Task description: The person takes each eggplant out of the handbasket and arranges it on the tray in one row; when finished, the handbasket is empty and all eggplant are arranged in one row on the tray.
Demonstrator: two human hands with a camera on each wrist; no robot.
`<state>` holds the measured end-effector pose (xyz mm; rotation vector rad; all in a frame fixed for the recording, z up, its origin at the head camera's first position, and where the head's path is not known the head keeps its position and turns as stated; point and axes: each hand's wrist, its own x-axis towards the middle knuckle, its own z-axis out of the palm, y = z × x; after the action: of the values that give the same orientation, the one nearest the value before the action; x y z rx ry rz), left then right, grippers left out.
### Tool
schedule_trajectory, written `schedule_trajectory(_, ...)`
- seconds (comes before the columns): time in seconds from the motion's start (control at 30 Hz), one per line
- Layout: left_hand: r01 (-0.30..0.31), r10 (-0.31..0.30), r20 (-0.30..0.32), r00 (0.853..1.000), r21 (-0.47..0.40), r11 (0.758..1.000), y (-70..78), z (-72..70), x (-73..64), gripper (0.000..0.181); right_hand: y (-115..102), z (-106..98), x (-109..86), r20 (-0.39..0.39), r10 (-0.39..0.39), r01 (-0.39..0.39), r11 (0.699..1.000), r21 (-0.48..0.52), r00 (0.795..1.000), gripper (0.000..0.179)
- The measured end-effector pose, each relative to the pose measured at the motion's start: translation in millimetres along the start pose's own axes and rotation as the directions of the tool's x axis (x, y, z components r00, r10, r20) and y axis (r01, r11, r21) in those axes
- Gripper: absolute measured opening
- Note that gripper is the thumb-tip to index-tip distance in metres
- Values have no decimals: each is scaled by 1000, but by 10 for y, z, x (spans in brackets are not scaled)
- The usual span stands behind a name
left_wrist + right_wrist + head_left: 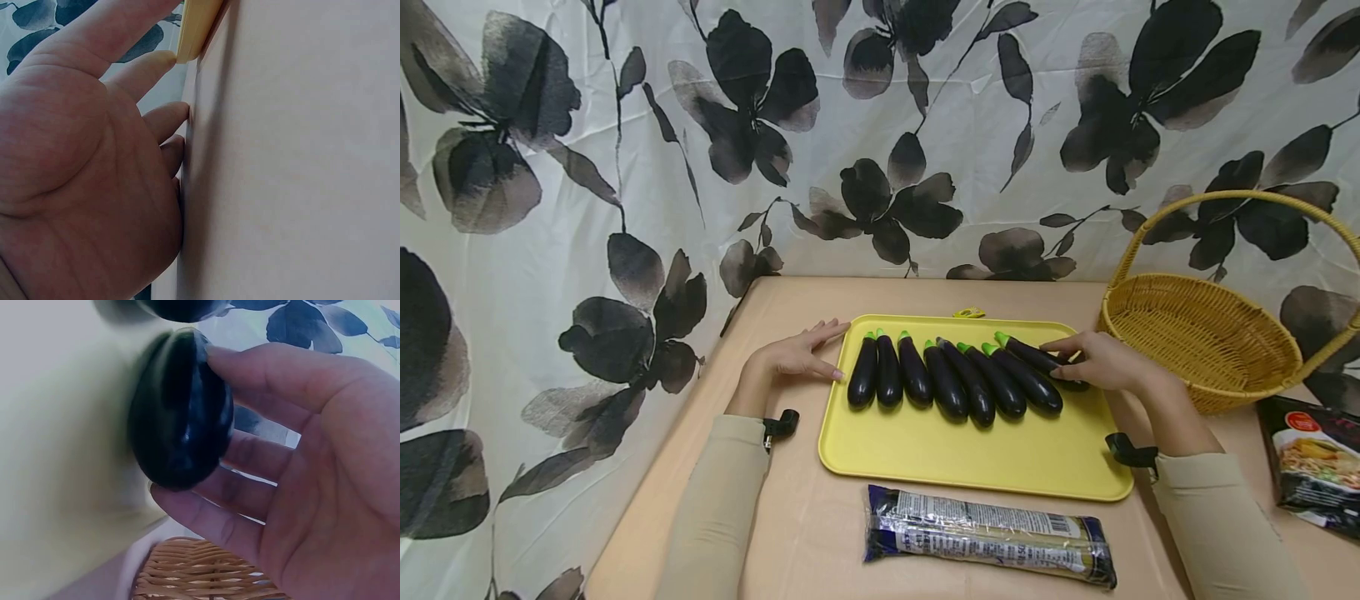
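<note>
Several glossy dark purple eggplants (pixel 951 383) with green stem ends lie in a row on a yellow tray (pixel 970 454). At the right end of the row, my right hand (pixel 1105 360) holds the last eggplant (pixel 181 419) between thumb and fingers. In the right wrist view its rounded end faces the camera, and its other end is out of sight. My left hand (pixel 801 352) lies at the tray's left edge, fingers extended, thumb and fingertips at the rim. From the left wrist, the palm shows with nothing in it.
A woven yellow basket (pixel 1206 333) with a tall handle stands right of the tray. A black food box (pixel 1315 467) lies at the right edge. In front of the tray is a clear-and-blue noodle packet (pixel 988 533). A small yellow object (pixel 969 313) sits behind the tray, before a floral curtain (pixel 895 200).
</note>
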<state>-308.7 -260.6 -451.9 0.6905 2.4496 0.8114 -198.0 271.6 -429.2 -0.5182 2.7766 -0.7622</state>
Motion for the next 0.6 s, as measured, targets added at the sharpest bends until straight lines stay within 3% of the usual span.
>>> schedule_trajectory(0.3, 2, -2, -1, 1000, 12, 1000, -21, 0, 12, 108, 10, -40, -16, 82, 24, -29, 998, 55, 996, 56)
schedule_trajectory(0.6, 11, -11, -2, 1000, 16, 1000, -28, 6, 20, 108, 4, -64, -44, 89, 8, -12, 999, 47, 996, 58)
